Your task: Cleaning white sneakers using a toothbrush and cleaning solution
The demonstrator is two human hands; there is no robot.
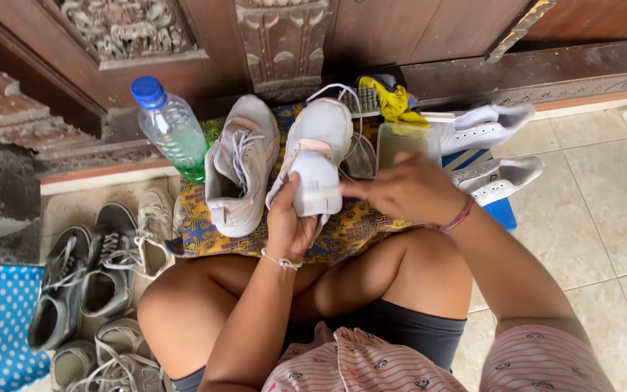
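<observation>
My left hand (pixel 288 225) grips the heel of a pale grey-white sneaker (pixel 318 149), holding it toe-away above a yellow and blue patterned cloth (pixel 197 225). My right hand (pixel 408 190) rests at the shoe's right side, fingers touching the heel area. The matching sneaker (pixel 241 167) lies on the cloth just to the left, laces loose. Behind my right hand stands a clear plastic container (pixel 406 141).
A plastic bottle (pixel 172 131) with a blue cap stands at the left. Two white shoes (pixel 491 149) lie at the right over a blue board. A yellow rag and brush (pixel 390 98) sit near the carved wooden door. Several grey shoes (pixel 103 268) line the lower left.
</observation>
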